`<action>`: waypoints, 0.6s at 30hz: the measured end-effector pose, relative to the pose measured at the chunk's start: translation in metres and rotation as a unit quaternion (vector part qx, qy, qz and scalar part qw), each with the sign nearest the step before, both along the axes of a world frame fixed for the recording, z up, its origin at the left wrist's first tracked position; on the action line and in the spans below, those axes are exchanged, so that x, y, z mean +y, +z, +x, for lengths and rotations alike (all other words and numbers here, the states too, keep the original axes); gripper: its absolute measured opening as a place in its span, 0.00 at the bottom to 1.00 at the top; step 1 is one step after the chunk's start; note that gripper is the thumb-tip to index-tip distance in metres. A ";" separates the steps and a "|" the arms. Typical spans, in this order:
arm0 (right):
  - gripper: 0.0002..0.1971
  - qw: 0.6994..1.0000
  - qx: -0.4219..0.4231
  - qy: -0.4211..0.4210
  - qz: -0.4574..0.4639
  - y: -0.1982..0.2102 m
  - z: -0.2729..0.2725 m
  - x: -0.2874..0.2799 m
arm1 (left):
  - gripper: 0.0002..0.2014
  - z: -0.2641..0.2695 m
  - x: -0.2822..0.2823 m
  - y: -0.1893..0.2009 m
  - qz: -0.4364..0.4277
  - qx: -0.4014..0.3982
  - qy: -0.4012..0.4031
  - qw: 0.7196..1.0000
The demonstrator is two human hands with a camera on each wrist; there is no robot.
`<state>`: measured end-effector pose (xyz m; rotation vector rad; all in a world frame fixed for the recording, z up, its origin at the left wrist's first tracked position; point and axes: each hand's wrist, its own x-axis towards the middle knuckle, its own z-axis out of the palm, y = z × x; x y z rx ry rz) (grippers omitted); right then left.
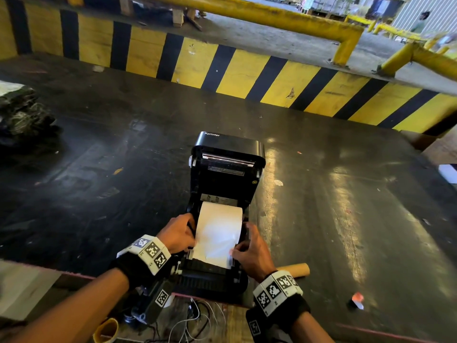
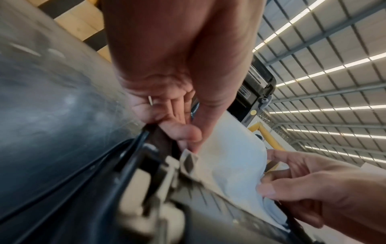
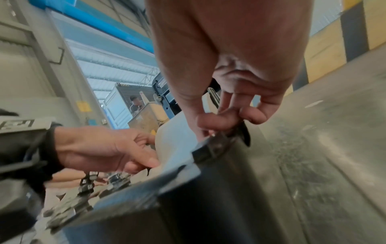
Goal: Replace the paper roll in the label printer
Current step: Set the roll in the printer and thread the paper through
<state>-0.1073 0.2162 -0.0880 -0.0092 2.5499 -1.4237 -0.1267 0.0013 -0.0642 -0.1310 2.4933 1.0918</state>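
Observation:
A black label printer (image 1: 228,154) stands at the near edge of the dark table (image 1: 333,194) with its lid raised. A white paper roll (image 1: 220,212) lies in its bay, and the loose paper end (image 1: 214,246) is drawn toward the front slot. My left hand (image 1: 191,240) pinches the paper's left edge beside the grey guide (image 2: 188,162). My right hand (image 1: 235,251) pinches the right edge, its other fingers curled over the printer's side wall (image 3: 221,148). An empty cardboard core (image 1: 296,269) lies on the table just right of the printer.
A black wrapped bundle (image 1: 22,115) sits at the far left. A yellow-and-black striped board (image 1: 247,73) lines the table's back. Below the front edge are a tape roll (image 1: 106,330) and cables (image 1: 195,318). A small red-and-white object (image 1: 357,300) lies at the right.

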 end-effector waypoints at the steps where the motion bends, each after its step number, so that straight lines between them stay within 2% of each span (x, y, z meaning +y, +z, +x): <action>1: 0.37 1.000 0.011 -0.005 -0.005 -0.001 0.001 0.000 | 0.18 -0.001 0.000 0.001 -0.011 -0.009 -0.013 1.000; 4: 0.39 0.999 0.011 -0.024 -0.042 -0.006 0.002 -0.001 | 0.22 -0.004 0.000 0.005 -0.049 -0.035 -0.046 0.997; 6: 0.40 0.998 -0.004 -0.020 -0.056 -0.006 0.003 0.000 | 0.20 -0.005 0.001 0.005 -0.035 -0.037 -0.040 0.998; 10: 0.40 0.999 -0.019 0.023 -0.026 0.005 0.000 0.004 | 0.16 -0.004 0.000 0.004 -0.003 -0.026 -0.019 0.999; 15: 0.41 0.999 0.005 0.009 -0.034 0.002 0.001 0.006 | 0.23 -0.003 -0.003 0.001 -0.009 -0.035 -0.043 0.998; 18: 0.41 0.999 0.010 0.000 -0.038 -0.003 0.003 0.004 | 0.21 -0.001 -0.005 0.000 0.005 -0.023 -0.035 0.999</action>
